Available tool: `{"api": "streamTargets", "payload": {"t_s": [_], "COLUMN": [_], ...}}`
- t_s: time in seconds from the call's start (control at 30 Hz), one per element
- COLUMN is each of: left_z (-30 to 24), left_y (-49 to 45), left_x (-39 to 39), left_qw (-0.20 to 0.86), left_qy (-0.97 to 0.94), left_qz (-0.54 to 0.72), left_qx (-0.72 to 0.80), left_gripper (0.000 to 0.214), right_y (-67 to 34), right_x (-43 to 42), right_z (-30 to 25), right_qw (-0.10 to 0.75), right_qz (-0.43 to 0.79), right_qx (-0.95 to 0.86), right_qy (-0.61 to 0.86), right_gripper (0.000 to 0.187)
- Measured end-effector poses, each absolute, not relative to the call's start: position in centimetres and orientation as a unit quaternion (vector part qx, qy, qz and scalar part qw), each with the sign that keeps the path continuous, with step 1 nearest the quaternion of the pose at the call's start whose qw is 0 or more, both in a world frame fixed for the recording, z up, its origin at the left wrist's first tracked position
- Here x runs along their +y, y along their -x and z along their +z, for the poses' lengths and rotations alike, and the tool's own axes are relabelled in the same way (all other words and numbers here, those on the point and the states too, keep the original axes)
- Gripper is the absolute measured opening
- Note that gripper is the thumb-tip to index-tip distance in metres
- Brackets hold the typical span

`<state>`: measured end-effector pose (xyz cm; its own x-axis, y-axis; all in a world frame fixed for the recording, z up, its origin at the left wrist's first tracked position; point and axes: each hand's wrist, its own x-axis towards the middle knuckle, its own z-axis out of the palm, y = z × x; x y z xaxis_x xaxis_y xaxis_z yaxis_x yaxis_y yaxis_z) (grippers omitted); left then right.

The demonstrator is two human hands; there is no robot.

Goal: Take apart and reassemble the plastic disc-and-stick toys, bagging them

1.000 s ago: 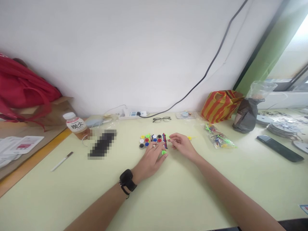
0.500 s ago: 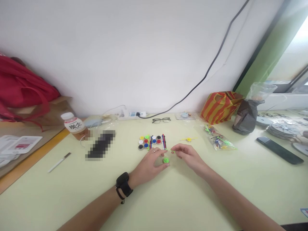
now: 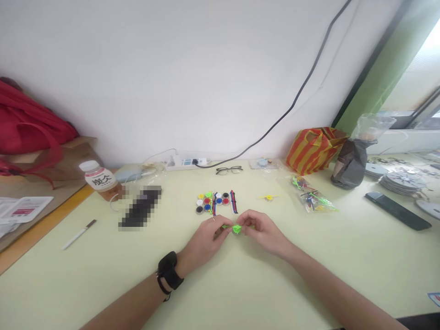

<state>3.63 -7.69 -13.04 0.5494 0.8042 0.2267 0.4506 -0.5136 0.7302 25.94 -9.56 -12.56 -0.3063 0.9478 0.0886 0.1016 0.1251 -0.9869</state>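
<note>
A green plastic arrow (image 3: 225, 226) lies across a small round green base (image 3: 237, 229), with both hands close about it. My left hand (image 3: 206, 236) pinches the arrow's left end between thumb and finger. At the opposite end, the fingers of my right hand (image 3: 263, 231) are closed on the arrow, partly covering it. Just beyond my hands sit several coloured round bases (image 3: 207, 200) in small groups. Beside them lie thin coloured arrows (image 3: 233, 202). A yellow arrow spinner (image 3: 268, 198) rests to the right, arrow and base together.
Behind are glasses (image 3: 229, 170) and a power strip (image 3: 184, 163). On the left stand a drink bottle (image 3: 99, 178) and a pen (image 3: 79, 234). Rightward lie a clear bag of parts (image 3: 314, 197), a striped bag (image 3: 311, 149), a dark phone (image 3: 397, 210) and stacked discs (image 3: 404, 181).
My hands have come down and closer together, bringing the green arrow onto the green base. The left thumb and fingers, spread before, are now closed on the arrow's end.
</note>
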Motion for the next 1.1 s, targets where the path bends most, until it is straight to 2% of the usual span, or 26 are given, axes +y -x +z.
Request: {"api": "streamTargets", "payload": {"t_s": [0.27,0.6,0.83,1.1], "left_z": [-13.1,-13.1,-12.3,-12.0], "left_y": [-3.5,-3.4,-3.5,-3.5], "left_x": [-7.9,-7.9,-8.4,-8.8], "left_qw": [0.300,0.242,0.184,0.181], "left_qy": [-0.827,-0.844,-0.883,-0.894], "left_qz": [0.280,0.278,0.267,0.228], "left_qx": [0.384,0.389,0.340,0.341], "left_gripper": [0.022,0.018,0.031,0.022], "right_y": [-27.2,-26.7,-26.3,-26.3], "right_x": [-9.1,-9.2,-9.1,-9.6], "right_z": [-13.3,-13.8,-14.6,-14.4], "right_qw": [0.396,0.377,0.405,0.381], "right_qz": [0.482,0.467,0.350,0.315], "right_qx": [-0.618,-0.655,-0.702,-0.733], "right_qy": [0.479,0.459,0.470,0.467], "right_gripper": [0.010,0.015,0.014,0.012]}}
